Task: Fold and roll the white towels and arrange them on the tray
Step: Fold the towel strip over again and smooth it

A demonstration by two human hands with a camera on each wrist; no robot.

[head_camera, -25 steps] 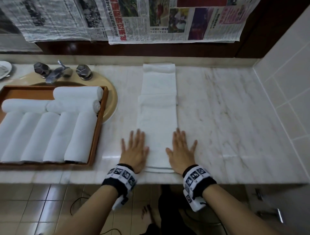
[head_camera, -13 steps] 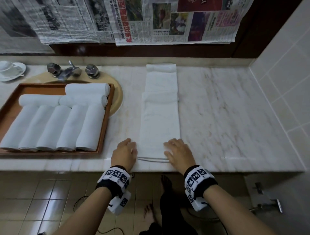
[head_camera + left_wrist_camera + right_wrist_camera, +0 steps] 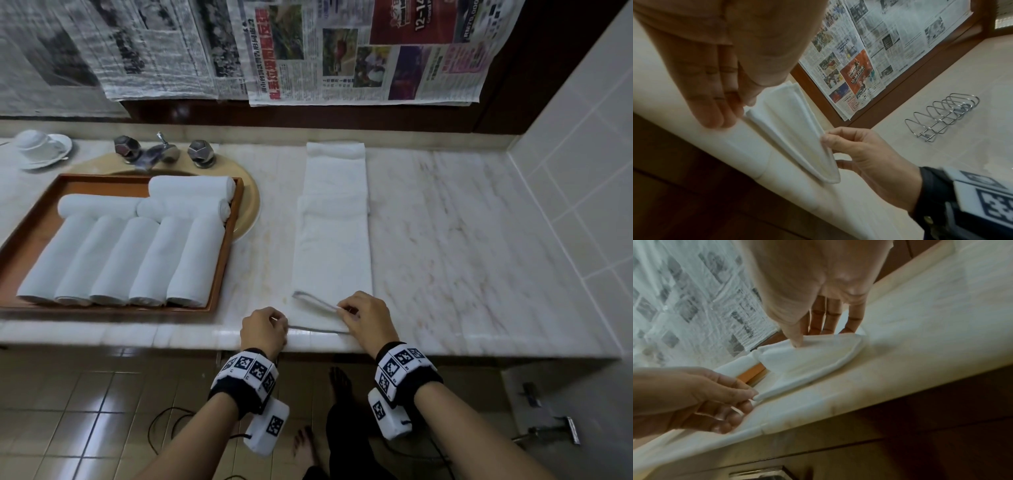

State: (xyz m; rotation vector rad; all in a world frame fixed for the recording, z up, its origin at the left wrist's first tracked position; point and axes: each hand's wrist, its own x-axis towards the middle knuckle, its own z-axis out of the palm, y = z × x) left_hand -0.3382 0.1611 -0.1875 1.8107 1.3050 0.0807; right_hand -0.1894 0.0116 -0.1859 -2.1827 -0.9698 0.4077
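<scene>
A long folded white towel lies lengthwise on the marble counter, its near end at the front edge. My left hand pinches the near left corner of the towel. My right hand pinches the near right corner and holds it lifted and turned back, so the hem rises off the counter. In the right wrist view my thumb presses on the towel with the other fingers behind the cloth. A wooden tray at left holds several rolled white towels.
The tray sits over a sink with a chrome faucet. A cup and saucer stand at the far left. Newspapers hang on the back wall, and a tiled wall closes the right side. A wire rack hangs there.
Both hands were flat beside the towel's near end, then curled at its corners. Now they pinch the corners, and the right one has lifted its corner and turned it back.
</scene>
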